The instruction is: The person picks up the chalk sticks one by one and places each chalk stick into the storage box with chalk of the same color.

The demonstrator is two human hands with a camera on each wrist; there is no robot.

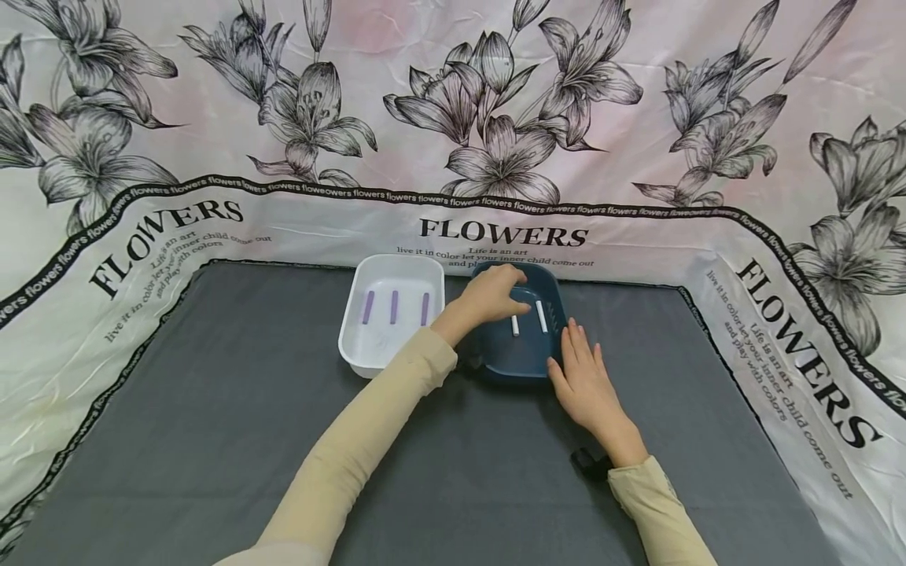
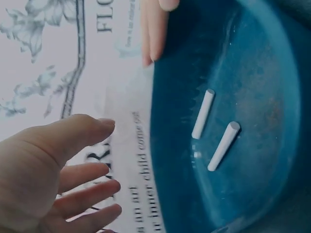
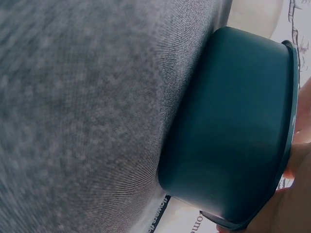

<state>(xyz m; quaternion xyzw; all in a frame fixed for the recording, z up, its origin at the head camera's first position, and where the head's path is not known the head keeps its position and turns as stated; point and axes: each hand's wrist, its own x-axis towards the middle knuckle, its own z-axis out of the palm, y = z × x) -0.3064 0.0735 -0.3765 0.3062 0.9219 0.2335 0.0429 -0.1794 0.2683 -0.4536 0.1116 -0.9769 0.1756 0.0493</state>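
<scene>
My left hand (image 1: 491,295) hovers over the dark blue tray (image 1: 520,365), its thumb and fingers spread apart and holding nothing in the left wrist view. Two white chalk sticks, a left one (image 1: 515,325) and a right one (image 1: 542,316), lie on the tray's floor beneath and beside that hand. Along the tray's right side rests my right hand (image 1: 586,383), fingers extended against the rim (image 3: 293,121). Left of the blue tray stands a white tray (image 1: 361,355) with three purple chalk sticks (image 1: 394,307) lying apart in it.
A dark grey cloth (image 1: 212,440) covers the table. Behind the trays rises a white flower-printed sheet (image 1: 340,224), close to their back edges. A black strap (image 1: 591,464) sits at the right wrist.
</scene>
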